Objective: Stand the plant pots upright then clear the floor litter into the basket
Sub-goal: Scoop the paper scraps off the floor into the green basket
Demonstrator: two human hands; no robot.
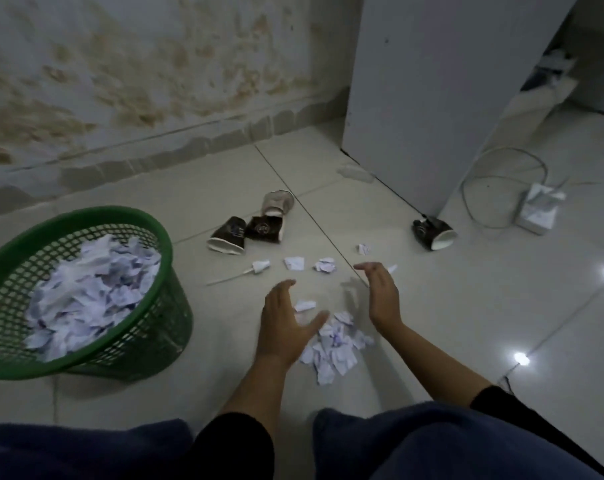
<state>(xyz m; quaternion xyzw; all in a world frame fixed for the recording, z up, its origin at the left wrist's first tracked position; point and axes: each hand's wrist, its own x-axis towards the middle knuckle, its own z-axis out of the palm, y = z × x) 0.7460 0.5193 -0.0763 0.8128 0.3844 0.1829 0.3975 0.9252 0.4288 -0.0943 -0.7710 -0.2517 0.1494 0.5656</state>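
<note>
While both spread wide, left hand and right hand flank paper scraps, holding nothing, basket left.

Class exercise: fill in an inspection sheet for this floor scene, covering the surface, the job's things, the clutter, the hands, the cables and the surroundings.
Surface: pale tiled floor, glossy, with light spots.
Job's things: green basket, tilted, part full of torn paper; three cups lying tipped together; fourth cup tipped by the cabinet; paper pile between the hands; loose scraps beyond.
Clutter: white nozzle with straw.
Hands: left hand and right hand open, holding nothing, either side of the pile.
Cables: white cable looped to a white box.
Surroundings: stained wall; white cabinet.
</note>
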